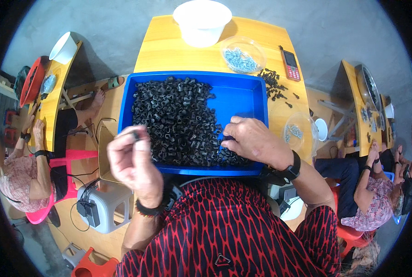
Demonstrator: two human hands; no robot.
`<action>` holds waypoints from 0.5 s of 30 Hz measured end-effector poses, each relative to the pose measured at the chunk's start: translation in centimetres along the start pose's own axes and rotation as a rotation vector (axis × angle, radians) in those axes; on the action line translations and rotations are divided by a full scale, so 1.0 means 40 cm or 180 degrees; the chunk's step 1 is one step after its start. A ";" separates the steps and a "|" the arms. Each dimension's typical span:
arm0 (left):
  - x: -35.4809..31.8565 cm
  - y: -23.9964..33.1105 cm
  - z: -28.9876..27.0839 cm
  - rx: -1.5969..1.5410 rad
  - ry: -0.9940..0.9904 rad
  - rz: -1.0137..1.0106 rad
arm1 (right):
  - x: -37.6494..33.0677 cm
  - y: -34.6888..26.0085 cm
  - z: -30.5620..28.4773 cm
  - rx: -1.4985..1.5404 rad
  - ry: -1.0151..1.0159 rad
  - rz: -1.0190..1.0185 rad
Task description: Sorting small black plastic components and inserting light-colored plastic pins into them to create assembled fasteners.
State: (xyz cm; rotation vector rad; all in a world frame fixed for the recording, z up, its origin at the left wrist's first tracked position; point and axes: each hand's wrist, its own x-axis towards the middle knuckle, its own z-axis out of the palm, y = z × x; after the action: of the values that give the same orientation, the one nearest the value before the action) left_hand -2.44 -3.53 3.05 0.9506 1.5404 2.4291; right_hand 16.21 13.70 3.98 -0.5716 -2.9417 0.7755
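A blue plastic tray (pixel 236 99) lies on the table with a heap of small black plastic clips (pixel 176 117) filling its left and middle. Over its left front corner my left hand (pixel 134 164) is raised, slightly blurred, pinching one black clip (pixel 136 135) between thumb and fingertips. Inside the tray's right part, at the edge of the heap, my right hand (pixel 257 141) has its thumb and fingers drawn together. Something dark shows between them, too hidden to tell from the clips behind.
Behind the tray stand a white tub (pixel 202 25) and a clear bowl of silvery screws or nails (pixel 240 60). Loose black pieces (pixel 274 85), a red phone (pixel 290 64) and another clear container (pixel 298 134) lie at right. Co-workers sit at tables on both sides.
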 end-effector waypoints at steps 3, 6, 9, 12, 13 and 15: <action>0.029 -0.011 -0.106 0.0429 0.0925 0.0118 | 0.003 0.008 0.012 -0.0070 -0.0161 0.0050; 0.041 -0.024 -0.231 0.0483 0.1430 -0.0132 | 0.003 0.007 0.011 -0.0089 -0.0165 -0.0019; 0.030 -0.071 -0.334 0.0608 0.1846 -0.0498 | 0.000 -0.003 0.003 0.0134 -0.0028 -0.0173; 0.031 -0.112 -0.370 0.0856 0.2419 -0.1086 | -0.007 -0.021 -0.010 0.0591 0.0216 -0.0256; 0.033 -0.128 -0.380 0.0967 0.2737 -0.1398 | -0.010 -0.026 -0.013 0.0804 0.0303 -0.0248; 0.022 -0.154 -0.412 0.0659 0.2682 -0.1387 | -0.016 -0.031 -0.011 0.0961 0.0364 -0.0265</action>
State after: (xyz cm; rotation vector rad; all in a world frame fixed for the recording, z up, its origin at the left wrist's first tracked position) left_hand -13.76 -13.05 -6.54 -0.4703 1.9630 2.4582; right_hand 16.42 12.66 4.98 -0.4495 -2.6541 1.1086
